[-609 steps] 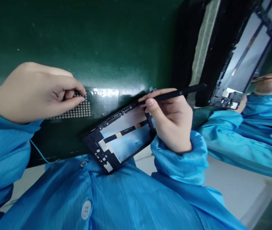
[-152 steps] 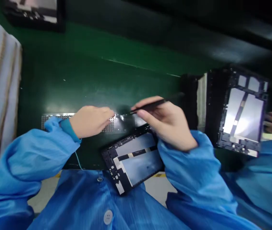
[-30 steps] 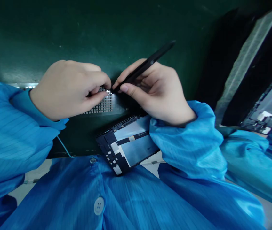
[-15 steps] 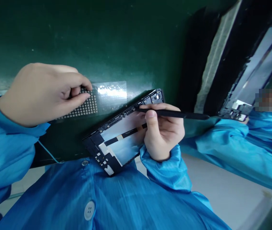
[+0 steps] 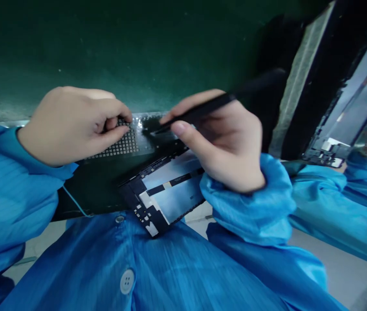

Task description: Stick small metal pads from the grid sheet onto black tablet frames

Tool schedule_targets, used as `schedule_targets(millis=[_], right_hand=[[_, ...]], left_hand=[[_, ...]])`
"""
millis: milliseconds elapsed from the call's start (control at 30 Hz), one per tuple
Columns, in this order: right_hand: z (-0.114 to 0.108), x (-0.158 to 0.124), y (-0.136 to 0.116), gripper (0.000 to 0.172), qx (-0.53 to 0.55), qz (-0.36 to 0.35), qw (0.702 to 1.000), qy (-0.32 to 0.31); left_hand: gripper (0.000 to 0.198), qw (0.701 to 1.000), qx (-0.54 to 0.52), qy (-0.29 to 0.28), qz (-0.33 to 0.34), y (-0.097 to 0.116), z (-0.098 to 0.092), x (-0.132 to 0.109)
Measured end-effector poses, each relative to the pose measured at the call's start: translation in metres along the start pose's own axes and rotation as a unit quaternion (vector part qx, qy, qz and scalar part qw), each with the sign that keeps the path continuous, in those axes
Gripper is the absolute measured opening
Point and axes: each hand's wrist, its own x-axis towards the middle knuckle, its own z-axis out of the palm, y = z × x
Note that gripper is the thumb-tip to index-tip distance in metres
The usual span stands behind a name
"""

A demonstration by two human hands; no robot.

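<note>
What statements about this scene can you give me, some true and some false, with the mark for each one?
1. The left hand pinches a gridded sheet. True.
2. The right hand holds a screwdriver. False: it holds a black pen-shaped tool.
3. A black tablet frame lies at the edge of a green mat. True.
4. The person's sleeves are white. False: they are blue.

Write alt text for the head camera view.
Seen from the wearer's head, a left hand pinches a dark grid-patterned sheet while a right hand holds a slim black pen-like tool with its tip near the sheet. A black tablet frame with open panels lies below them on a dark green mat, above a blue smock.
</note>
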Motion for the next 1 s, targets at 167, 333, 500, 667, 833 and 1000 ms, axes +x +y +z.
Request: schedule_targets(millis=[167, 333, 500, 667, 833, 1000], right_hand=[[0.015, 0.043, 0.023, 0.032, 0.022, 0.019, 0.991, -0.134], [0.015, 0.038, 0.028, 0.023, -0.006, -0.007, 0.988, -0.154], [0.015, 0.046, 0.026, 0.014, -0.002, -0.020, 0.986, -0.166], [0.004, 0.017, 0.025, 0.024, 0.176, 0.038, 0.984, -0.017], [0.003, -0.054, 0.025, 0.001, 0.037, 0.022, 0.959, 0.281], [0.012, -0.070, 0.037, 0.006, 0.013, 0.018, 0.958, 0.287]], left_hand=[[0.039, 0.999, 0.011, -0.029, -0.022, 0.004, 0.000, 0.004], [0.036, 0.999, 0.017, -0.026, -0.028, 0.004, 0.003, 0.004], [0.034, 1.000, 0.010, -0.010, -0.016, -0.002, 0.006, 0.003], [0.036, 0.995, -0.047, 0.071, 0.055, -0.018, 0.017, 0.002], [0.052, 0.993, -0.066, 0.072, 0.063, -0.022, 0.020, 0.003], [0.052, 0.991, -0.074, 0.088, 0.063, -0.021, 0.018, 0.000]])
